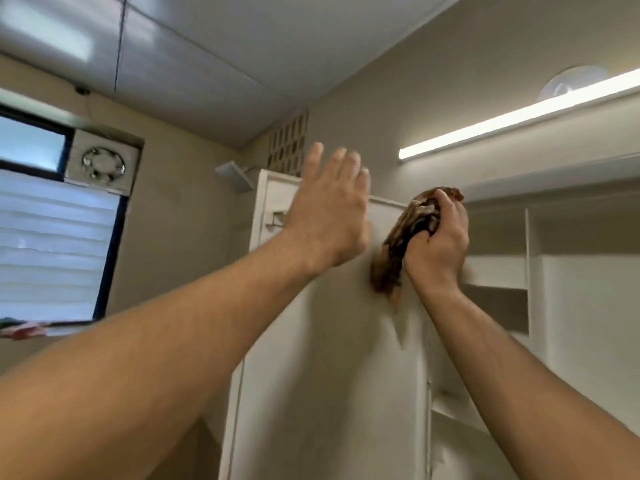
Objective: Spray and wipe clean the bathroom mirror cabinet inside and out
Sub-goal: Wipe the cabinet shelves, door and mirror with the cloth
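Now, our job: we are wiping the inside face of the open cabinet door (322, 358), up near its top.
Door: it swings out toward us, at 6 o'clock from the long lamp (519, 124), so its back is easy to reach.
Left hand (329, 216): spread wide and flat, holding nothing. We think it steadies the door so it does not swing while we rub.
Right hand (437, 242): squeezed tight on a brown cloth (398, 251), bunched up so we can push hard.
Cloth: touching the door, at 3 o'clock from the left hand.
Shelves (498, 271): white and bare, at 3 o'clock from the cloth, waiting for their wipe.
Spray bottle: we cannot see one.
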